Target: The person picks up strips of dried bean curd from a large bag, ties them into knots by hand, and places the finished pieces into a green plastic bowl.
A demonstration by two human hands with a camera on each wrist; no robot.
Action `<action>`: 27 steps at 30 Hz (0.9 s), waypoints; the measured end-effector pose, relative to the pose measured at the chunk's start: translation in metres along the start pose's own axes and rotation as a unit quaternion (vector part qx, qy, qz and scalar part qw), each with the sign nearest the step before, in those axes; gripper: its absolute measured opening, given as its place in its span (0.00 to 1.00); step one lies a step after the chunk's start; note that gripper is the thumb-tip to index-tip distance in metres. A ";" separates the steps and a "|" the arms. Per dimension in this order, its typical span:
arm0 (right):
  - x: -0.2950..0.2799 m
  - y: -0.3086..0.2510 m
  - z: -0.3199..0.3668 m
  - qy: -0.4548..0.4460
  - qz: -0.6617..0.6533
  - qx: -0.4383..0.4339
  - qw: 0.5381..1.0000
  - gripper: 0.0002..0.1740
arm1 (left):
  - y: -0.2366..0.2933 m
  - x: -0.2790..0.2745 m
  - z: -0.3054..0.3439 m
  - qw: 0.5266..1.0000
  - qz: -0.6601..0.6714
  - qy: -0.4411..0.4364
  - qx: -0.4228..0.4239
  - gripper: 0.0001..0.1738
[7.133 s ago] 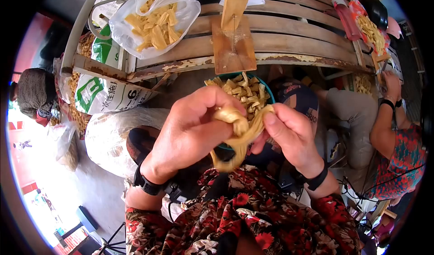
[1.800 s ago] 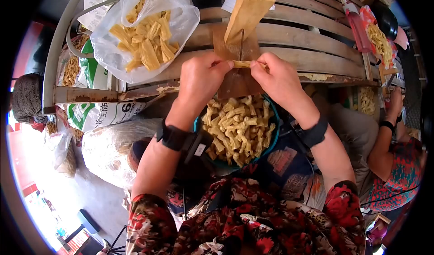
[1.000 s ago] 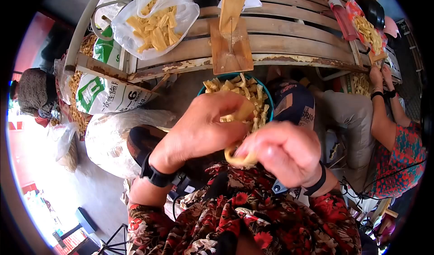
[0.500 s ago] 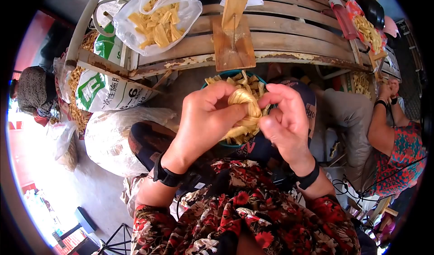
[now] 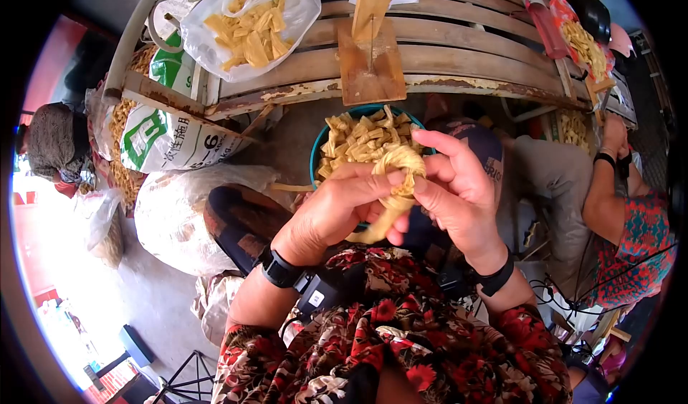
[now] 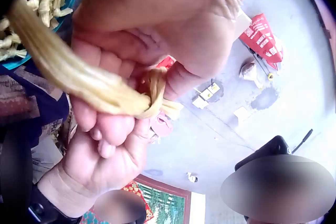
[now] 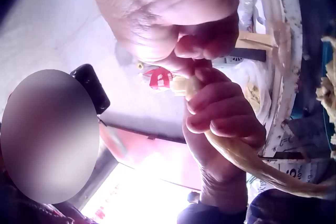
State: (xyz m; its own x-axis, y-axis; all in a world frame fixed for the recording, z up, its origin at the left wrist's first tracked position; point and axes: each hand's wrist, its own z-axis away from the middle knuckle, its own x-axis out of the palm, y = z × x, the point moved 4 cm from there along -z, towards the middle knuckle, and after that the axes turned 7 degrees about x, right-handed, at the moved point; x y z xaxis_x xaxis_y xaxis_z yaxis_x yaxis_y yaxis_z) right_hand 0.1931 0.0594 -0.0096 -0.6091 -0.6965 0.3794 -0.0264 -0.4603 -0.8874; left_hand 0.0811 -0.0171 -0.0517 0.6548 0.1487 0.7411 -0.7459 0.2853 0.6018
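In the head view, a long pale-yellow fibrous strip (image 5: 401, 162) is bent into a loop, with its tail hanging below. My left hand (image 5: 333, 207) pinches it from the left with thumb and fingers. My right hand (image 5: 462, 196) pinches the loop's right side between thumb and fingers, its index finger raised. Both hands are in front of a teal basin (image 5: 314, 162) full of short knotted yellow pieces (image 5: 358, 140). The left wrist view shows the strip (image 6: 79, 74) wrapped round itself in a tight turn. In the right wrist view, fingers cover much of the strip (image 7: 247, 161).
Beyond the basin is a slatted bench (image 5: 459, 67) bearing a wooden board (image 5: 373, 81) with a thin spike and an upright block (image 5: 374, 2). A plastic bag (image 5: 301, 17) of yellow strips lies left of it. Another person's arm (image 5: 609, 196) is at right.
Earlier both hands held a short strip at the spike on the board; they then came back over the basin and looped a strip. Since half a second ago, the left hand has lowered and the tail shows.
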 end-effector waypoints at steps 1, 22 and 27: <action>-0.005 -0.001 0.001 0.026 0.052 -0.009 0.998 0.14 | 0.001 -0.001 -0.002 0.998 -0.045 0.030 0.008 0.18; -0.020 0.012 0.013 0.030 0.027 0.107 0.993 0.15 | 0.018 0.008 0.023 0.863 -0.413 0.061 0.284 0.20; -0.019 0.012 0.016 0.053 0.075 0.027 0.995 0.16 | 0.030 -0.030 0.029 0.908 -0.341 0.162 0.179 0.12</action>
State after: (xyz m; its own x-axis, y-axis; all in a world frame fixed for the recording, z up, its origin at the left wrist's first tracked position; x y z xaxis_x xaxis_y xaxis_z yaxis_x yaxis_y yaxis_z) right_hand 0.2167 0.0586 -0.0233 -0.6838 -0.6982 0.2118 0.1116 -0.3869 -0.9153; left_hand 0.0358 -0.0406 -0.0475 0.9380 0.3399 0.0678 -0.1068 0.0972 0.9895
